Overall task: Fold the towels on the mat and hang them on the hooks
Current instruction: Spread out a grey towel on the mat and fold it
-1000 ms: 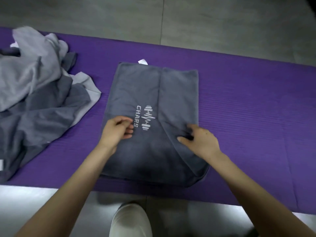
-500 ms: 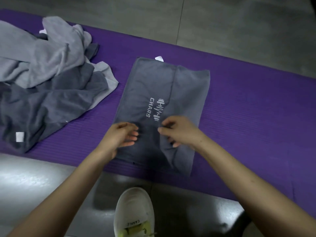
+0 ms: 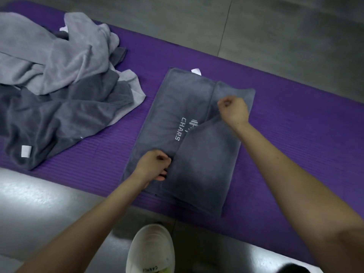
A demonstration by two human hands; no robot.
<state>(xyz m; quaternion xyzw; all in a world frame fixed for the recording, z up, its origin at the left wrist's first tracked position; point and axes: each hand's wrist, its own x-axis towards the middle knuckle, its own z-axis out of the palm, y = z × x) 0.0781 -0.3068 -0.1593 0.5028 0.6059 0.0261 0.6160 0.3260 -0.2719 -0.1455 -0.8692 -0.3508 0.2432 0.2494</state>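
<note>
Unfolded pile (image 3: 59, 85) at mat's (image 3: 295, 125) left end. One towel (image 3: 167, 107) lies mid-mat, by front edge. The left hand (image 3: 153, 166) pinches the flap's (image 3: 204, 164) near edge. The right hand (image 3: 233, 110), blurred, apparently pinches its far edge. Advise: keep edge taut, land it flush left.

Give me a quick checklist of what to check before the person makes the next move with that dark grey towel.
1. Grip of the left hand on the near edge of the flap: ok.
2. Pinch of the right hand on the flap's far edge: ok.
3. Is the flap smooth? Not ok; it is lifted and slants across the logo.
4. Is the dark grey towel wholly on the mat? Ok.
5. Is the pile of unfolded towels apart from it? Ok; bare mat shows between.
6. Hooks within reach: cannot tell; none in view.
</note>
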